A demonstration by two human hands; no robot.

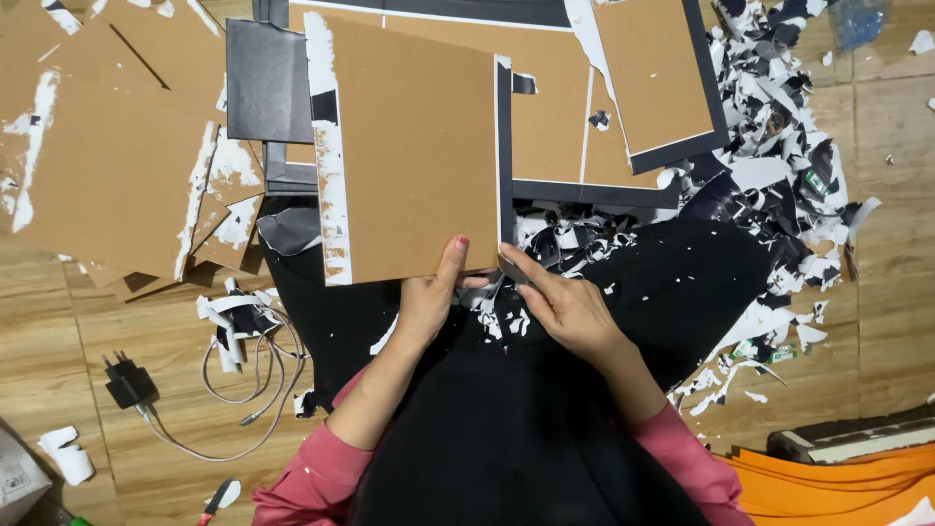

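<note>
Fingers of left hand (426, 297) and right hand (563, 304) pinch the brown board (414, 156) at its lower edge.

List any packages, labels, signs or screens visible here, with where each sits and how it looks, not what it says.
No signs or screens show.
Small box: bottom left corner on the wooden floor, cut off by the frame, grey-white with a printed label panel.
Green-and-white label scraps: in the torn paper pile at right, small, crumpled.
More green-and-white scraps: lower in that pile, right of the right hand.
Brown board: held by the left hand, unlabelled.
</note>
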